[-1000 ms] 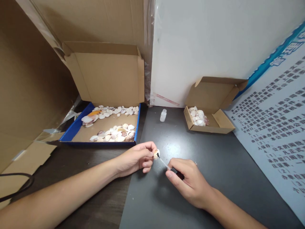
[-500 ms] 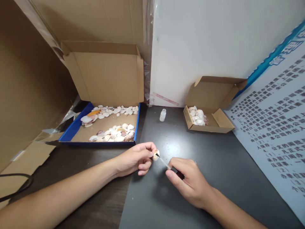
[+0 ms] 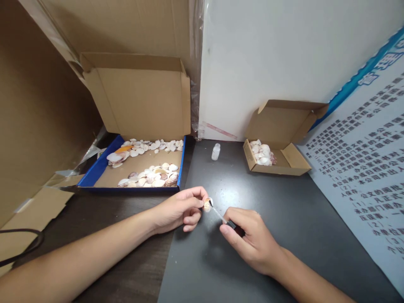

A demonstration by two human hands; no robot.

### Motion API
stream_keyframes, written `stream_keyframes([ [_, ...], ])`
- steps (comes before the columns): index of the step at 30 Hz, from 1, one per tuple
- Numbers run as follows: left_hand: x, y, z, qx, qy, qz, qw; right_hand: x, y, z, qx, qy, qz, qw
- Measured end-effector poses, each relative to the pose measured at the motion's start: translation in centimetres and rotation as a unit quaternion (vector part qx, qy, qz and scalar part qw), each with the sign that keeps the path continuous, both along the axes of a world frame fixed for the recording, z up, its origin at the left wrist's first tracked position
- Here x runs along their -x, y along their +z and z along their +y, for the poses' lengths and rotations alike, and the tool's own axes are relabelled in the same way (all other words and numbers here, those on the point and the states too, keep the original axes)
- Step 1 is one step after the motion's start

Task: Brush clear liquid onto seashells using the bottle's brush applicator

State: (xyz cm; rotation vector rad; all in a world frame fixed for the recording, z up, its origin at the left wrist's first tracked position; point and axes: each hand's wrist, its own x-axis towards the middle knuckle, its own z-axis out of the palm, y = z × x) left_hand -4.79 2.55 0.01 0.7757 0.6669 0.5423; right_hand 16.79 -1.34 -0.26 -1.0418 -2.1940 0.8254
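Backdrop: brown cardboard (image 3: 142, 25) on the left, a plain white board (image 3: 259, 63) in the middle, and a sheet (image 3: 362, 147) covered in printed characters on the right.
Desk (image 3: 268, 202): dark wood grain on the left, smooth grey on the right, with a bright patch of glare.
Blue box (image 3: 100, 162): lid standing up, two loose bunches of shells (image 3: 158, 176) inside, plus something flat and orange.
Small box (image 3: 280, 171): over on the right, lid up too, with a pile of mostly white shells bunched at its left end.
Bottle (image 3: 216, 153): small, see-through with whitish stuff in it, upright on the grey part, no cap on it.
Held shell (image 3: 206, 206): up at the left fingertips, in front of the bottle, with the brush tip on or right by its face.
Left hand (image 3: 181, 210): narrow grip, thumb and index finger pinching the shell's left edge, other fingers curled.
Right hand (image 3: 252, 240): snug grip round the dark handle of the brush (image 3: 218, 212), pale stem angled up to the shell.
Handling: shell's probably super light, stiff and kinda brittle, maybe slick if wet. Rim pinch seems smart, gently, fingers off the face. Brush looks light too, best held by that chunky handle.
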Motion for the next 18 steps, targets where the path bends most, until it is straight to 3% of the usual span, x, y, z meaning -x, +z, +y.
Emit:
stream_keyframes([
  [18,0.04,-0.18,0.01,0.0,-0.003,-0.008,1.0,0.06,0.08,-0.06,0.001,0.002,-0.01,1.0],
])
